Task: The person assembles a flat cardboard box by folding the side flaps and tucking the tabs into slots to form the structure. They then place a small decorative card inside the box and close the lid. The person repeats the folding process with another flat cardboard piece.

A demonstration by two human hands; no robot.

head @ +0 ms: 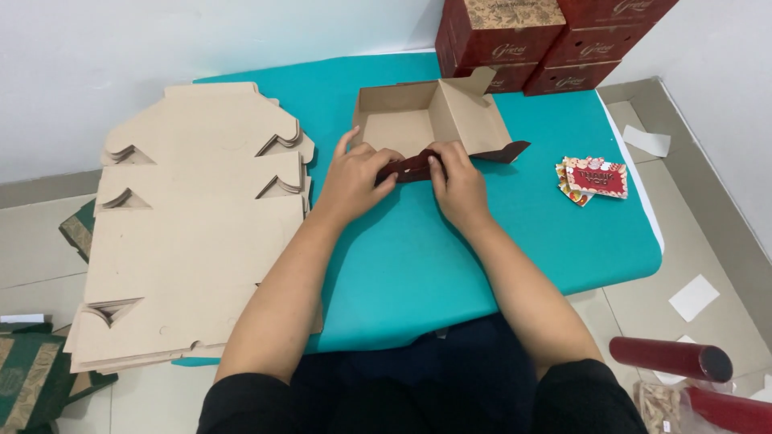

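A half-folded cardboard box (426, 120), brown inside and dark red outside, lies on the teal mat (450, 257). My left hand (354, 177) and my right hand (457, 181) both press on the box's near flap (410, 167), folding the dark red panel. Fingers of both hands are closed over that flap's edge. One side flap stands upright at the box's far right corner.
A stack of flat brown box blanks (193, 225) lies at the left. Finished dark red boxes (531, 40) are piled at the back. Small red cards (595, 178) rest on the mat's right. Red rolls (671, 358) and paper scraps lie on the floor at right.
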